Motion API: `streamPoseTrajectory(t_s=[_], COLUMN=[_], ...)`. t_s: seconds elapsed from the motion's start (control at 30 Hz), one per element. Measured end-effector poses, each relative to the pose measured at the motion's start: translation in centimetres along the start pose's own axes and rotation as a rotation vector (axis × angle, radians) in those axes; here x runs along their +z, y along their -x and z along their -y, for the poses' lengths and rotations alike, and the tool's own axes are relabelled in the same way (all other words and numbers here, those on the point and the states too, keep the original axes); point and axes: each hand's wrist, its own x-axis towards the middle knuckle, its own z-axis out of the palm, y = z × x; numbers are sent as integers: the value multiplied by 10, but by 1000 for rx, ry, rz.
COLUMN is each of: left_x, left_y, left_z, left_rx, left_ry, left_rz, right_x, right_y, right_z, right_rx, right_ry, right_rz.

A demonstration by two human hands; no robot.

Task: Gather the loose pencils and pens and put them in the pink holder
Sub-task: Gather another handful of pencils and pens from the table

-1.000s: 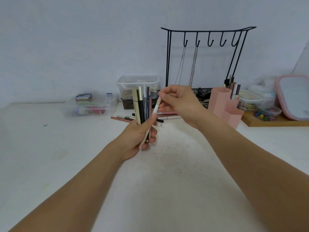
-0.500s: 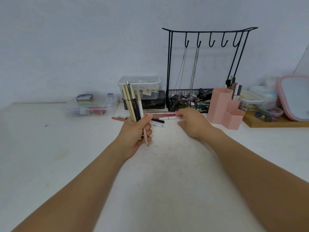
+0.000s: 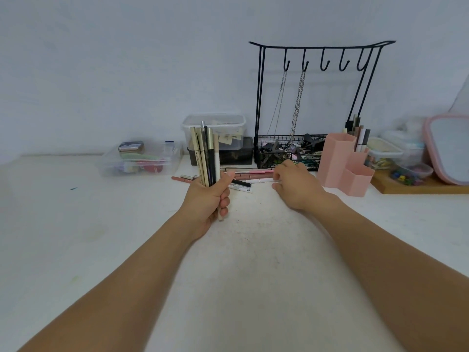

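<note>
Holding: left hand [image 3: 208, 199], grip clenched round an upright bundle of pens [image 3: 206, 156]
Reaching: right hand [image 3: 295, 184], fingertips pinching a pink pencil [image 3: 250, 177] among loose pens [image 3: 241, 184] on the desk [image 3: 253, 262]
Farther right: pink holder [image 3: 340, 163], just beside that hand

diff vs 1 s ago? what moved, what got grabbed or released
The right hand let go of the white pen, now in the left hand's bundle, and dropped to the loose pens on the table; whether it grips one yet is unclear. The left hand still holds the bundle upright. The pink holder stayed put.
</note>
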Motion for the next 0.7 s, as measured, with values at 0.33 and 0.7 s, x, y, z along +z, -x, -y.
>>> streamPoseTrajectory(t_s=[0.33, 0.7], left_x=[-1, 0], left_y=[-1, 1], left_z=[-1, -1], left_rx=[-29, -8], left_ry=[-7, 12], left_rz=[-38, -9], right_x=[-6, -50], right_y=[-3, 16], right_z=[-7, 60], right_rx=[-1, 8], right_ry=[-37, -1183], right_rz=[15, 191])
